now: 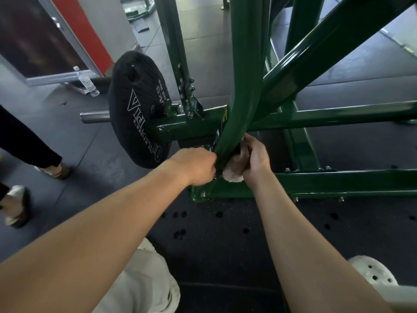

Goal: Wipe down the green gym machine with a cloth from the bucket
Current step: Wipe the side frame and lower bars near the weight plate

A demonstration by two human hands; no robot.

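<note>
Wiping is under way: the right hand (255, 159) grips one pale cloth (234, 176) low on a post (246, 86) of the green machine (338, 117). The left hand (198, 166) is curled beside the post; what it holds, I cannot tell. Next, I think, the other bars need rubbing. One weight plate (135, 105), one bottle (86, 82), no bucket in sight.

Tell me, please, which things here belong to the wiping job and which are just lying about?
Job: green machine frame, cloth held by the right hand against its upright, left hand at the same upright.
Lying about: black weight plate, water bottle on the floor.
</note>
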